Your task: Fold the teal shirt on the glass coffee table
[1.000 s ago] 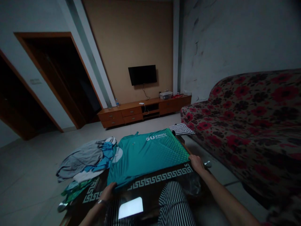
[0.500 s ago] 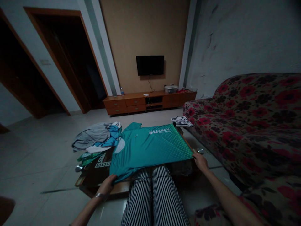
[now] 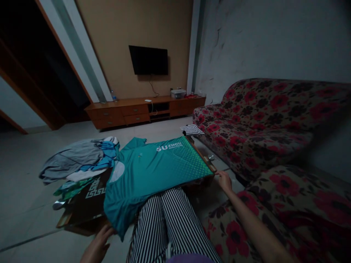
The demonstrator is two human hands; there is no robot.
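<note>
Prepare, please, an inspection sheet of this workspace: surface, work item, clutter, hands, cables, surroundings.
Surface: dark table, pale key pattern, partly covered.
Work item: teal shirt spread printed side up, near sleeve drooping past the edge.
Clutter: heaped clothes at left; striped cloth by the far right corner.
Hands: right hand at the shirt's hem corner; left hand beside the near sleeve; grips unclear.
Cables: cord below the television; thin lead from a white device.
Surroundings: flowered sofa at right, wooden cabinet beyond.

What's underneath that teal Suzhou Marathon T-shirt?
A low table with a dark top; part of its pale Greek-key border shows beyond the collar. The teal T-shirt covers much of the tabletop, so whether anything else lies beneath can't be seen.
</note>
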